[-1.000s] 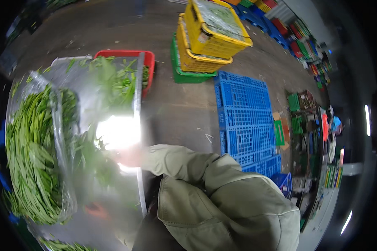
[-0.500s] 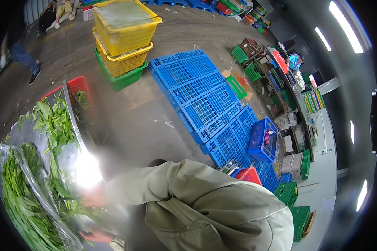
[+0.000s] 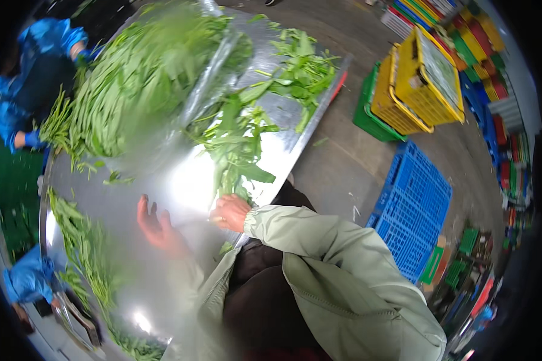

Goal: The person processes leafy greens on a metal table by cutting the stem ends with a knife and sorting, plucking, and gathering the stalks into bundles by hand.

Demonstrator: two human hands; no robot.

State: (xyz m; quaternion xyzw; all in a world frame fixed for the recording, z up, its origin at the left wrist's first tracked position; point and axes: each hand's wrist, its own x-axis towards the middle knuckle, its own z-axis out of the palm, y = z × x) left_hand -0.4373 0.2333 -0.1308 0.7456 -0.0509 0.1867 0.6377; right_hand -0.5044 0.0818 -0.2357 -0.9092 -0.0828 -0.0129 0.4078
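Note:
Thumb and fingers of my right hand (image 3: 230, 212) close round the lower end of some leafy green stems (image 3: 238, 157), which lie across a shiny metal table (image 3: 141, 277) near its right edge. To the left, my left hand (image 3: 158, 227) is raised over the tabletop with its fingers apart and nothing in them. A large heap of leafy greens (image 3: 123, 90) fills the far left of the table, beside a clear plastic bag (image 3: 208, 81). More loose greens (image 3: 307, 69) lie at the far right corner. Blur and glare hide part of the tabletop.
Two blue-sleeved people (image 3: 27, 90) are at the left; one's gloved hands touch the heap. A strip of greens (image 3: 81, 240) runs along the table's left side. Stacked yellow crates (image 3: 427, 75) over a green crate (image 3: 373, 114) and a blue pallet (image 3: 412, 210) stand on the right.
My view has swung left from the floor and pallets to the table. Both my hands now show plainly, the right gripping stems; earlier glare and blur covered them.

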